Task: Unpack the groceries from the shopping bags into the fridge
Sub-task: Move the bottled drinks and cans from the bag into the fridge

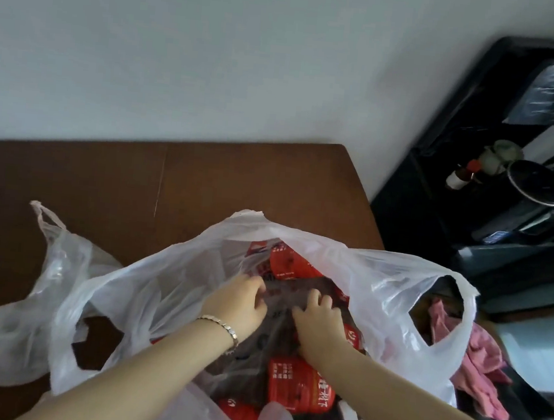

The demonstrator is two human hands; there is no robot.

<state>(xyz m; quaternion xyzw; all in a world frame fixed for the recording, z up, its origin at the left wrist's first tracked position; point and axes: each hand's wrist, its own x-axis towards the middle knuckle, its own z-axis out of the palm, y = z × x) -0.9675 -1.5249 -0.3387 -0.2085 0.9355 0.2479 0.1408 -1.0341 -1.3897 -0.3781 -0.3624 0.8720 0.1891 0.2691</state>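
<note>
A large white plastic shopping bag (379,285) lies open on the brown wooden table (137,177). Inside it are several red food packets (297,379) and a dark packet with a clear front (281,297). Both my hands are inside the bag. My left hand (240,302), with a bracelet on the wrist, has its fingers curled on the left side of the dark packet. My right hand (318,317) curls its fingers on the same packet's right side.
A second, crumpled white bag (25,315) lies to the left on the table. A pink cloth (476,364) hangs beyond the table's right edge. A black shelf unit (488,194) with bottles and a pan stands at the right against the white wall.
</note>
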